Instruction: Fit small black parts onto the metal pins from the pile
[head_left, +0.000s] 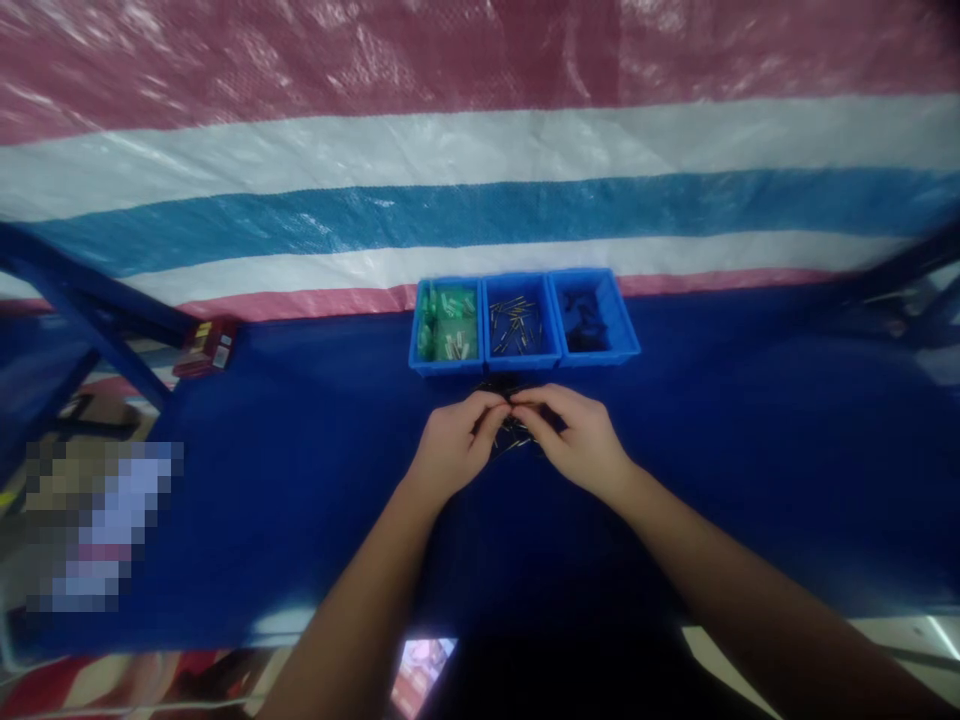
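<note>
My left hand (457,440) and my right hand (581,435) meet fingertip to fingertip over the blue table. Both are closed in a pinch, and what lies between the fingers is too small to make out. Beneath and behind them is a pile of thin, dark and brass-coloured metal pieces (517,440), partly hidden by my hands. Just beyond stands a blue bin (523,360) with several slim metal pins (514,320) in it. To its left, another blue bin (448,368) contains clear and greenish small parts (456,345). A third blue bin (626,330) on the right has black pieces (585,325) inside.
The dark blue table (300,450) runs up to a striped plastic sheet (480,215). A dark red box (206,347) lies at the back left by a blue metal frame (97,300). A lit screen (422,675) shows below the table's front edge.
</note>
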